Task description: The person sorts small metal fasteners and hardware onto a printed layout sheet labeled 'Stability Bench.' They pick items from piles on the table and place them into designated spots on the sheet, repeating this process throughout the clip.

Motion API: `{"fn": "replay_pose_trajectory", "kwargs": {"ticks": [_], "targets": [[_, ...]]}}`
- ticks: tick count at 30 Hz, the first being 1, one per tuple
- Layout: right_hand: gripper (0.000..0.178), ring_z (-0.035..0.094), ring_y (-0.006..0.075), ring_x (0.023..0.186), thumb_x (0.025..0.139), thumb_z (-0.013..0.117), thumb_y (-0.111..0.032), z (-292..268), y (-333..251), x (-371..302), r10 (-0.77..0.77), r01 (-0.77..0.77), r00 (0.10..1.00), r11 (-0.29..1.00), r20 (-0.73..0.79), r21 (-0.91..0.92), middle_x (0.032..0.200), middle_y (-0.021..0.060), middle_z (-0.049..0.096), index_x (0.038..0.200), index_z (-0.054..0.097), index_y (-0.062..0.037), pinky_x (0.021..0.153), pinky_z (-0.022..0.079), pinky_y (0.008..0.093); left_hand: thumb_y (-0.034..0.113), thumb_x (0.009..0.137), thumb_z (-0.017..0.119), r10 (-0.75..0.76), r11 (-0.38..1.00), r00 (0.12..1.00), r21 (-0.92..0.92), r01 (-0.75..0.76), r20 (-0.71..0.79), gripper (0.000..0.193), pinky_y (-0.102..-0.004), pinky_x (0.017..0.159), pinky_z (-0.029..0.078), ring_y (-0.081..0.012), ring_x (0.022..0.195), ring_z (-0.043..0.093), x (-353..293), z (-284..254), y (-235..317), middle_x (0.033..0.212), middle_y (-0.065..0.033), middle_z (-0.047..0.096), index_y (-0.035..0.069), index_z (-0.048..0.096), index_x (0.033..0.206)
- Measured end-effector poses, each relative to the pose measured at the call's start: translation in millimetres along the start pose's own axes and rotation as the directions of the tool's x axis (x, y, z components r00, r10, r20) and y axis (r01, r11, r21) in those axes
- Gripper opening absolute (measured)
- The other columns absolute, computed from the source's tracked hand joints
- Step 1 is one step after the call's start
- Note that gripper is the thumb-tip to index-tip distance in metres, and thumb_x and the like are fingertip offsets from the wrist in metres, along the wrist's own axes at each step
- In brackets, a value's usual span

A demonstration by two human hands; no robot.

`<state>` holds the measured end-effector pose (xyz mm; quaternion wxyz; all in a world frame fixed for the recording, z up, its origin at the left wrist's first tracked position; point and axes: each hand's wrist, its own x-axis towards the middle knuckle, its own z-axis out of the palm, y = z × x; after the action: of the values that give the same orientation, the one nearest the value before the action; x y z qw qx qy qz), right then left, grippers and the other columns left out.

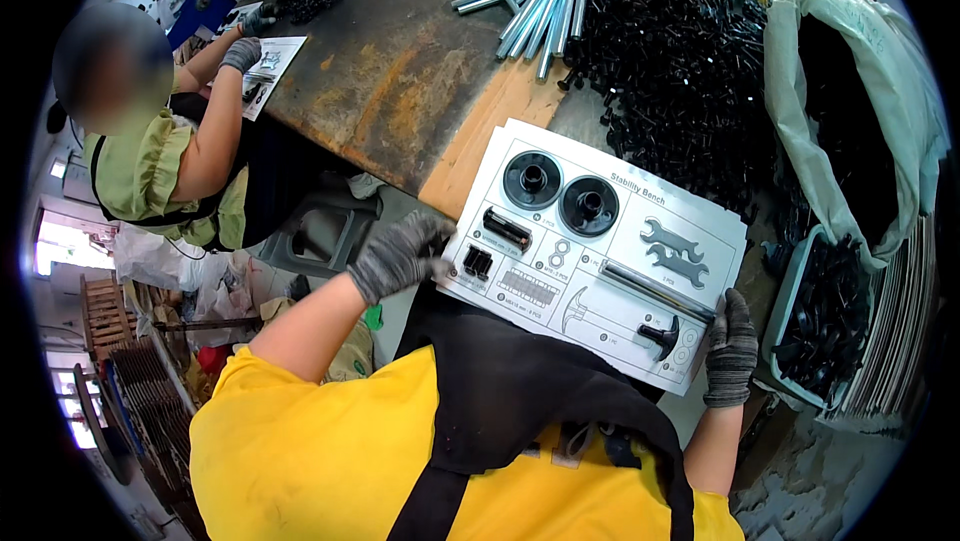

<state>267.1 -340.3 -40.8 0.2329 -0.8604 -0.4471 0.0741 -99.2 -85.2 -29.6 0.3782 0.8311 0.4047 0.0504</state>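
Note:
A white printed parts card (585, 259) lies tilted at the table's near edge in front of me. Two black round flanged discs (590, 206) sit at its upper left, with two flat grey wrenches (675, 253) to the right. Lower down are black bolts (507, 229), a short black cluster of parts (477, 262), a long metal rod (655, 291) and a black T-shaped knob (660, 338). My left hand (398, 258), in a grey knit glove, grips the card's left edge. My gloved right hand (732, 351) holds its lower right edge; some fingertips are hidden.
Silver metal tubes (545, 16) and a big heap of black bolts (670, 61) cover the far table. At right stand a white sack (850, 71) and a bin of black parts (825, 326). A co-worker (150, 161) sits at left with another card (272, 71).

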Motion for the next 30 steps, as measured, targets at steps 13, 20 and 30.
{"fn": "replay_pose_trajectory", "kwargs": {"ticks": [13,20,30], "targets": [[0.04,0.059,0.0338,0.069,0.077,0.05,-0.004,-13,-7,13,-0.254,0.312,0.939,0.913,0.233,-0.264,0.091,0.0167,0.06,0.116,0.048,-0.0111,0.059,0.048,0.0427,0.012,0.078,0.061,-0.354,0.554,0.91,-0.736,0.389,0.215,0.022,-0.0228,0.057,0.047,-0.0092,0.069,0.055,-15,24,-24,0.081,-0.002,0.059,0.004,0.058,0.099],[0.042,0.059,0.0348,0.064,0.074,0.051,-0.003,3,-46,14,-0.331,0.341,0.928,0.94,0.171,-0.032,0.081,0.0181,0.06,0.114,0.052,-0.0118,0.057,0.048,0.0418,0.018,0.081,0.054,-0.414,0.227,0.909,-0.963,0.143,0.038,0.026,-0.0282,0.06,0.051,-0.0151,0.071,0.06,-9,9,-39,0.083,-0.0062,0.061,0.002,0.056,0.101],[0.042,0.058,0.036,0.089,0.078,0.053,-0.012,74,-152,38,-0.554,0.561,0.756,0.823,0.349,0.091,0.109,0.023,0.054,0.119,0.042,-0.009,0.074,0.049,0.0402,0.05,0.09,0.03,-0.452,0.091,0.764,-0.875,-0.475,-0.462,0.057,-0.0423,0.1,0.03,-0.0279,0.121,0.036,15,15,-139,0.134,-0.0086,0.038,0.012,0.034,0.132]]}}
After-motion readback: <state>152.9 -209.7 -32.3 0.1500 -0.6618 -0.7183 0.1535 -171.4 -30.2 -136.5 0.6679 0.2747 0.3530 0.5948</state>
